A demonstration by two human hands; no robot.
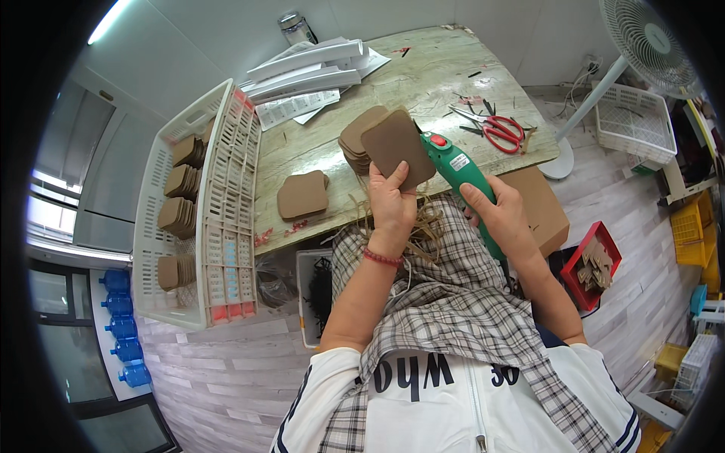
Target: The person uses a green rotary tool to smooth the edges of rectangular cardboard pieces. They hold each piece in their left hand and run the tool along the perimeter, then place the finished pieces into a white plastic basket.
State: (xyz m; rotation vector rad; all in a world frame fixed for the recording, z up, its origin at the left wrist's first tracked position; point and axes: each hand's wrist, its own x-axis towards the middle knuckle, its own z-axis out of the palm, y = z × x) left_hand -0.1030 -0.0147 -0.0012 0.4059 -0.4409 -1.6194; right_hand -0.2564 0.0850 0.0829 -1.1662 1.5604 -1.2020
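My left hand (393,202) pinches a flat brown panel with rounded corners (400,147), thumb on its face, holding it up over the table's front edge. My right hand (495,210) is wrapped round a green handheld power tool (458,167) with a red button. The tool's head is at the panel's right edge; its working tip is mostly hidden, so I cannot tell whether they touch. Just behind the held panel stands a stack of similar brown panels (355,140). A smaller stack (303,195) lies to the left. Thin tan strips (427,230) lie on my checked apron.
On the table (445,60) are red-handled scissors (502,132), rolled papers (306,72) and dark scraps. A white crate (226,196) with brown panel stacks stands left. At right are a cardboard box (540,208), a red tray of pieces (593,264) and a fan (649,45).
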